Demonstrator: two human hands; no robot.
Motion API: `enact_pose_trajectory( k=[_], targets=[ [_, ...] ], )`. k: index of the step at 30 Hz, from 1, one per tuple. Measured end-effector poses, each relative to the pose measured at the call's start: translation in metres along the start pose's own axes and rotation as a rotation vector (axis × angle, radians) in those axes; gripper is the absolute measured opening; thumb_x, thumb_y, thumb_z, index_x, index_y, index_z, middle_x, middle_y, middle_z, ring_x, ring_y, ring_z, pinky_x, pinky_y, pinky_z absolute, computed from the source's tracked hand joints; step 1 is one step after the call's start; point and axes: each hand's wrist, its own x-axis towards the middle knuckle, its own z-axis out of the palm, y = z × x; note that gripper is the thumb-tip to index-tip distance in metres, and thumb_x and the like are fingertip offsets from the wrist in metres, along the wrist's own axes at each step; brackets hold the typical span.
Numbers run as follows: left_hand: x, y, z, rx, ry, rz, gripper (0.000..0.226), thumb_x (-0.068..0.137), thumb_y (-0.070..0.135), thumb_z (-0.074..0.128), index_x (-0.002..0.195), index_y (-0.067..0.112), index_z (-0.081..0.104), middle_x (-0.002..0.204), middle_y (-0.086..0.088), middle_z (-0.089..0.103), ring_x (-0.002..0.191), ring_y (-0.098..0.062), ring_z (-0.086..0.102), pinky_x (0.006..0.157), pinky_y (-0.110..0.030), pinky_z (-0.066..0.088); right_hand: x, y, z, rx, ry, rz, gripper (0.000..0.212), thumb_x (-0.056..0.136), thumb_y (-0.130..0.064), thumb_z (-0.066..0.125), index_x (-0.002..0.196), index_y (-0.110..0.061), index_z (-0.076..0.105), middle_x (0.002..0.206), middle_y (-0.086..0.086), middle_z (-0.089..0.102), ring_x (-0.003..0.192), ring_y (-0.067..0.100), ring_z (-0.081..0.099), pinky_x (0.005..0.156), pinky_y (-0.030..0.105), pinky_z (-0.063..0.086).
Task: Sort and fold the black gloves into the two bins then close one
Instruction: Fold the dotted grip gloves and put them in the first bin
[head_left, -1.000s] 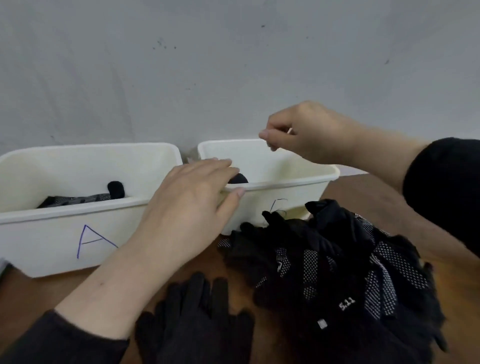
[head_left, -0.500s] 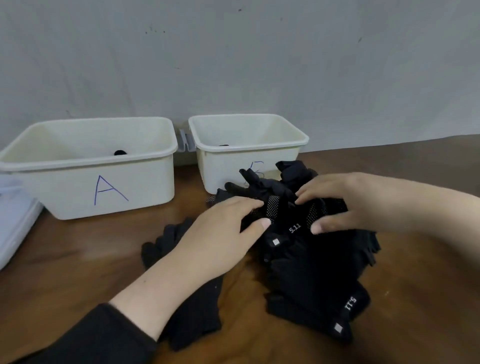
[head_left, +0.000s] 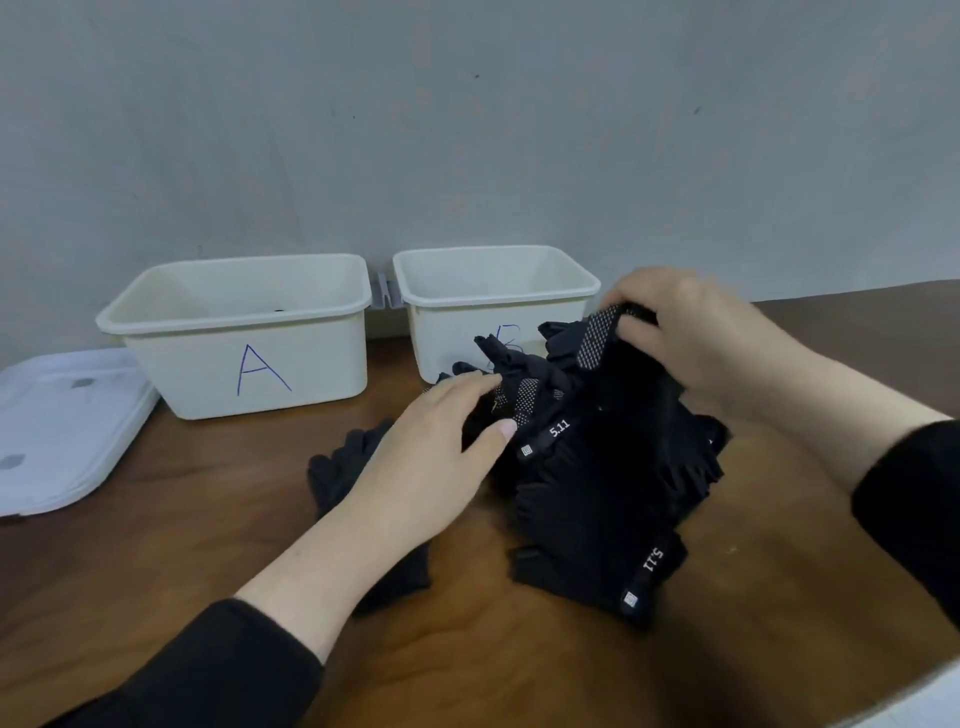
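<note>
A heap of black gloves (head_left: 613, 467) lies on the brown table in front of two white bins. My right hand (head_left: 691, 338) grips a dotted glove (head_left: 597, 338) at the top of the heap and holds it lifted. With straight fingers, my left hand (head_left: 436, 457) rests on the heap's left side. A plain black glove (head_left: 337, 467) lies flat under my left wrist. Bin A (head_left: 239, 338) stands at the left and bin B (head_left: 493, 301) at the right, both open. A dark scrap shows inside bin A.
White lids (head_left: 62, 426) are stacked at the table's left edge, beside bin A. A grey wall runs right behind the bins. The wooden table (head_left: 156, 545) extends toward me on both sides of the heap.
Both hands have come back from bin B to the heap. My right hand has taken hold of a dotted glove and raised it. The view has pulled back and down.
</note>
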Motion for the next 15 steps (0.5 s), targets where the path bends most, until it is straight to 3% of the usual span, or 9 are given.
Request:
enact_pose_trajectory(
  k=[4,8,10,13,15],
  targets=[
    [-0.001,0.013,-0.023,-0.179,0.108,-0.038,0.046,0.100,0.042,0.055,0.145,0.041,0.046,0.132,0.030,0.048,0.120,0.011,0.043,0.105,-0.016,0.032,0.012,-0.032,-0.029,0.247,0.098,0.141,0.011,0.094,-0.025,0.064,0.098,-0.033,0.070,0.089,-0.009,0.072,0.080,0.013,0.064,0.076,0.034,0.051],
    [-0.003,0.023,-0.044,-0.545,0.193,-0.070,0.049,0.098,0.040,0.060,0.145,0.040,0.046,0.136,0.024,0.058,0.122,0.012,0.053,0.107,-0.022,0.040,0.020,-0.076,-0.043,0.673,0.078,0.124,0.007,0.096,-0.022,0.068,0.092,-0.020,0.073,0.079,-0.002,0.076,0.067,0.012,0.068,0.061,0.024,0.054],
    [-0.009,0.022,-0.055,-0.787,0.177,-0.158,0.053,0.095,0.046,0.063,0.145,0.037,0.049,0.136,0.017,0.062,0.123,0.004,0.058,0.109,-0.031,0.043,0.018,-0.098,-0.037,0.928,0.015,0.118,0.011,0.097,-0.018,0.067,0.088,-0.015,0.073,0.075,-0.001,0.074,0.063,0.011,0.068,0.056,0.023,0.054],
    [-0.029,0.015,-0.068,-1.062,0.034,-0.247,0.036,0.103,0.035,0.057,0.133,0.017,0.064,0.130,-0.002,0.069,0.123,-0.022,0.064,0.111,-0.050,0.044,0.014,-0.129,-0.012,1.149,-0.079,0.159,0.017,0.099,-0.021,0.064,0.089,-0.013,0.074,0.085,0.007,0.075,0.076,0.019,0.071,0.073,0.032,0.059],
    [-0.046,0.003,-0.075,-1.130,0.085,-0.318,0.032,0.104,0.026,0.055,0.128,0.008,0.066,0.125,-0.010,0.071,0.122,-0.029,0.064,0.110,-0.054,0.045,0.011,-0.147,0.009,1.191,-0.138,0.190,0.025,0.101,-0.026,0.061,0.092,-0.006,0.073,0.092,0.015,0.075,0.083,0.028,0.072,0.081,0.040,0.059]
  ],
)
